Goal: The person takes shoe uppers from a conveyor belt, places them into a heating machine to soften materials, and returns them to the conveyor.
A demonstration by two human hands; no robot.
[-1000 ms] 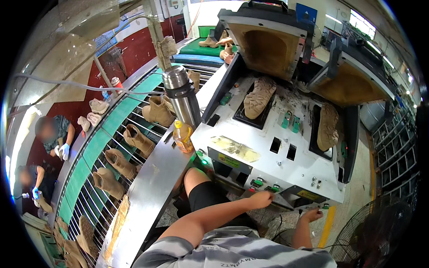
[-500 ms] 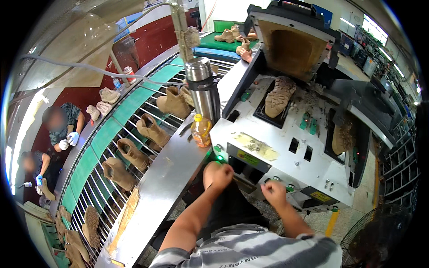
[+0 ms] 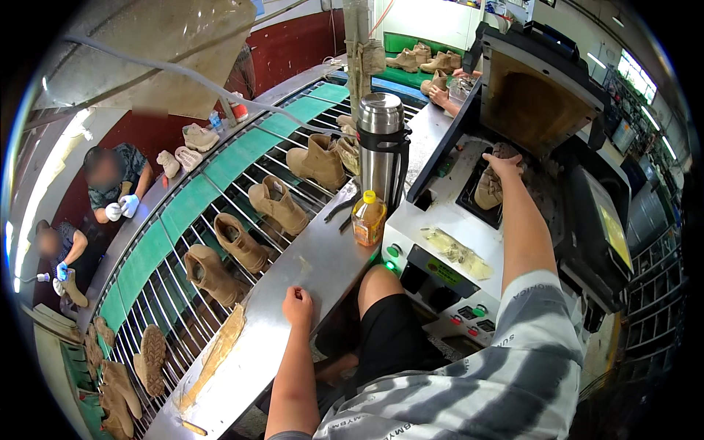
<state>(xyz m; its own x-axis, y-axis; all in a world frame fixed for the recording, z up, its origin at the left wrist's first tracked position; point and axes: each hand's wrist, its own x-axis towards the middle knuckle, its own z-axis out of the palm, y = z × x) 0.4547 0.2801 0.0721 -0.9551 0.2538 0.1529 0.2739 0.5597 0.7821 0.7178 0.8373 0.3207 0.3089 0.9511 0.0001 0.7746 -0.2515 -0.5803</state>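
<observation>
My right hand (image 3: 506, 164) reaches far forward into the white press machine (image 3: 433, 220) and lies on top of a tan boot (image 3: 486, 192) that sits in the machine's dark bed, fingers curled over its upper. Above it hangs the machine's open tan-lined lid (image 3: 539, 106). My left hand (image 3: 297, 305) rests as a loose fist on the edge of the steel shelf (image 3: 293, 268), holding nothing. My knee in black shorts (image 3: 389, 323) is below the machine's front panel.
A steel flask (image 3: 381, 147) and a small bottle of yellow liquid (image 3: 369, 218) stand on the shelf. Left of it, a wire-rack conveyor (image 3: 183, 242) carries several tan boots (image 3: 277, 205). Two people with gloves (image 3: 117, 183) work at far left. Green and red buttons (image 3: 469, 315) line the panel.
Both hands left the machine's front buttons. My right arm stretched up to the boot in the press bed. My left hand moved left onto the steel shelf.
</observation>
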